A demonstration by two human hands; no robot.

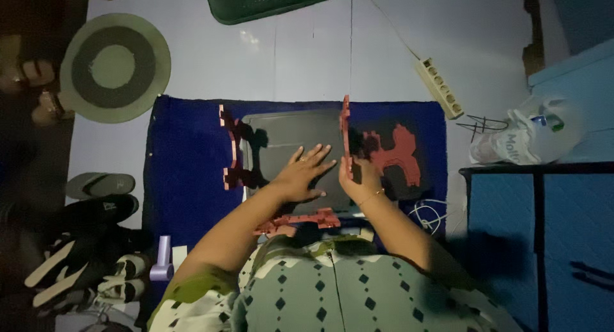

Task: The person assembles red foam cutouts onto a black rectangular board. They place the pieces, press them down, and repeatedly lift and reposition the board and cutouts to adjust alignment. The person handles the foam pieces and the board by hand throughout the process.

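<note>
Nearest, a red cut-out strip point(297, 221) lies at the dark panel's point(288, 140) near edge. Left hand point(300, 175) presses flat on the panel, fingers spread and released, apparently steadying it. Right hand point(357, 178) grips an upright red strip point(346, 131) along the panel's right edge. All rests on a blue mat point(185, 159); beyond, a power strip point(439, 88) lies on the floor.

This looks like a room in a home, with a blue mat point(185, 159) spread on a pale tiled floor point(307, 57), sandals point(99, 185) and shoes point(96, 268) heaped at the left, a round rug point(115, 67) far left, a power strip point(439, 88) and blue cabinets point(543, 230) at the right.
</note>
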